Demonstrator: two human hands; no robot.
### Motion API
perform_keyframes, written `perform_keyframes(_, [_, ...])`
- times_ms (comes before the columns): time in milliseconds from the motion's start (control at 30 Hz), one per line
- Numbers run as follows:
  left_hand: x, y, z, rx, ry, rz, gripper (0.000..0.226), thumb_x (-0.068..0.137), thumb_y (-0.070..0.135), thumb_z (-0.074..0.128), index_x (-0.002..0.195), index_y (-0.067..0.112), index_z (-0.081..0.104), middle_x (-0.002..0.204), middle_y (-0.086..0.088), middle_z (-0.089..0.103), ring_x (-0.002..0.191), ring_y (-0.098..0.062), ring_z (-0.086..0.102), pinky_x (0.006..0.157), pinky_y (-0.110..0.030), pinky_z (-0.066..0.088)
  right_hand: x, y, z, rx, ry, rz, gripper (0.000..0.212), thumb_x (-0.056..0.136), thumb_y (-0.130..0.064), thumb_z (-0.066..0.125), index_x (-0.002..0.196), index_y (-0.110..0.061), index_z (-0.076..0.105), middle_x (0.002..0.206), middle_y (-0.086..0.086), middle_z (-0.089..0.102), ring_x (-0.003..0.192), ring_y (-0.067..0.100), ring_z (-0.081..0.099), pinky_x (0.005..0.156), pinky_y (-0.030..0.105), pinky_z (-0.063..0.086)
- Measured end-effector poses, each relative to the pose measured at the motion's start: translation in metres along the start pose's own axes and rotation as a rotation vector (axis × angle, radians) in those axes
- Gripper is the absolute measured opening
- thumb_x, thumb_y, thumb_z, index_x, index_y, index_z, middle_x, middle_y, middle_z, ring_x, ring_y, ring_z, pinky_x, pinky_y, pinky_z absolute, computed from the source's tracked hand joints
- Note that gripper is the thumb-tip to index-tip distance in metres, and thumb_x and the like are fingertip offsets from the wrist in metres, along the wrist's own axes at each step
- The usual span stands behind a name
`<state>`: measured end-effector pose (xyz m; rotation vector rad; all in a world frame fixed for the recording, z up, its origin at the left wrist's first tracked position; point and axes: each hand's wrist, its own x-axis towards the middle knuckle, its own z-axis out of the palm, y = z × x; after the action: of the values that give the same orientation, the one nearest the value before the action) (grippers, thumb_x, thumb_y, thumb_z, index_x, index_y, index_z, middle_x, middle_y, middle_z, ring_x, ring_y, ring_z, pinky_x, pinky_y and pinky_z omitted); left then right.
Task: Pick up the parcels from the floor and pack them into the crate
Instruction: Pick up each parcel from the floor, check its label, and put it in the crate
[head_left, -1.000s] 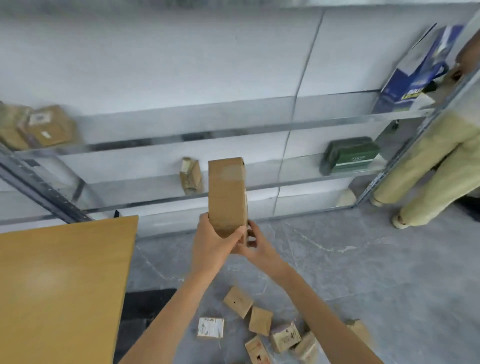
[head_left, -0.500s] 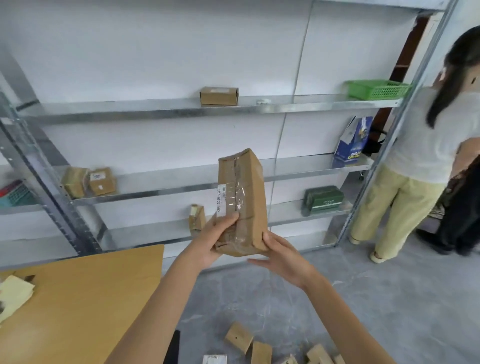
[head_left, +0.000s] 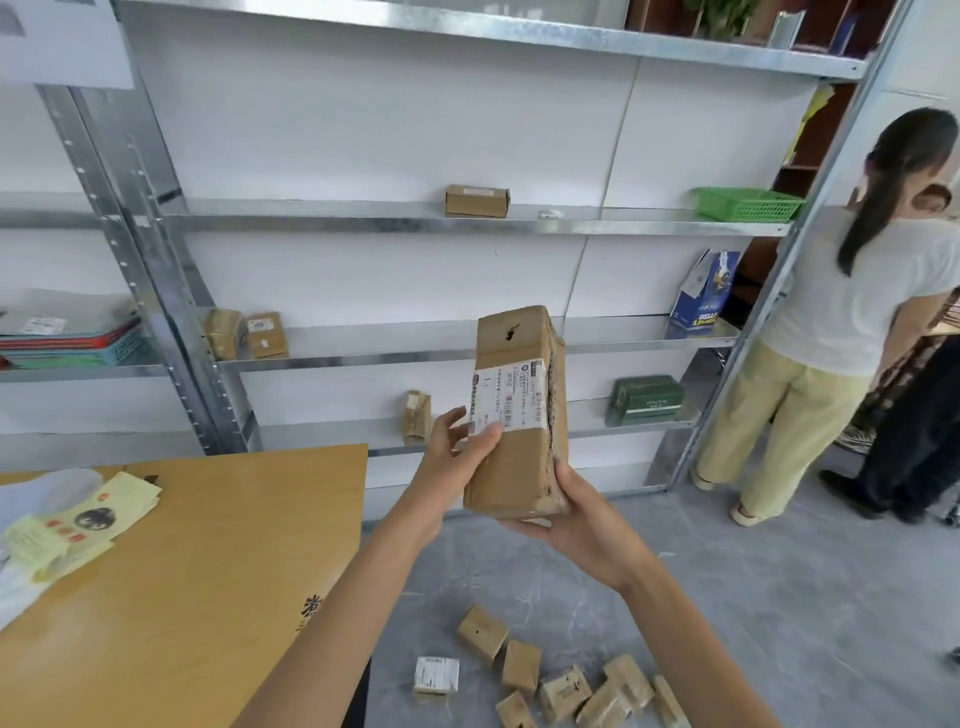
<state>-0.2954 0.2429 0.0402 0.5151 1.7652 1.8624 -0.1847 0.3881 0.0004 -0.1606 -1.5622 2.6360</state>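
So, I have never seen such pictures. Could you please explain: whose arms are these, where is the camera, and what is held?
There is no machine: a person works with bare hands. One camera on the person's head looks forward and down, so the arms enter from below. Both hands hold one brown parcel upright: the left hand grips its side, thumb on the label; the right hand supports its bottom. Small parcels lie on the floor below. Yellow papers lie on the table at the left. Behind stand metal shelves; another person stands at the right. No crate shows.
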Motion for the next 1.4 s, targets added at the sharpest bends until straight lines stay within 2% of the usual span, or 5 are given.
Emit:
perform_keyframes(100, [-0.029,0.003,0.007,-0.065,-0.145,-0.035,0.062,0.079,0.041,0.067,0.134,0.039,0.039,0.124,0.005,0.06,0.112,-0.013,0.06,0.095,-0.039,0.05,-0.023,0.0,0.002,-0.094,-0.041,0.04,0.061,0.089,-0.044,0.059,0.143,-0.02,0.041,0.142,0.015,0.049,0.13,0.035,0.047,0.106,0.055,0.038])
perform_keyframes(233, [-0.063,-0.001,0.023,-0.082,-0.001,0.052,0.061,0.076,0.03,0.077,0.126,0.048,0.046,0.128,0.008,0.058,0.113,-0.014,0.06,0.093,-0.04,0.052,-0.049,-0.004,0.008,-0.315,0.173,-0.082,0.06,0.089,-0.043,0.048,0.145,-0.035,0.028,0.129,0.009,0.061,0.109,0.021,0.064,0.091,0.042,0.052])
perform_keyframes(367, [-0.101,-0.008,0.036,-0.101,0.07,0.072,0.058,0.08,0.024,0.073,0.126,0.045,0.045,0.127,0.008,0.057,0.111,-0.014,0.06,0.088,-0.039,0.055,-0.078,-0.011,0.024,-0.422,0.095,-0.123,0.067,0.085,-0.047,0.051,0.146,-0.044,0.024,0.129,-0.012,0.06,0.117,0.011,0.06,0.096,0.047,0.05])
perform_keyframes(567, [-0.164,-0.01,0.021,-0.047,0.146,0.08,0.058,0.083,0.036,0.065,0.136,0.039,0.042,0.13,0.009,0.057,0.112,-0.01,0.059,0.081,-0.028,0.054,-0.111,-0.003,0.061,-0.408,-0.046,-0.102,0.057,0.087,-0.038,0.055,0.141,-0.04,0.037,0.126,-0.008,0.063,0.115,0.013,0.06,0.093,0.046,0.052])
perform_keyframes(1400, [-0.55,-0.056,-0.286,0.022,0.495,-0.051,0.038,0.096,0.033,0.048,0.134,0.033,0.044,0.124,0.009,0.06,0.105,-0.003,0.059,0.077,-0.018,0.05,-0.225,0.261,0.419,-0.31,-0.346,0.2,0.067,0.084,-0.032,0.058,0.145,-0.035,0.031,0.123,-0.005,0.065,0.113,0.014,0.061,0.091,0.048,0.053])
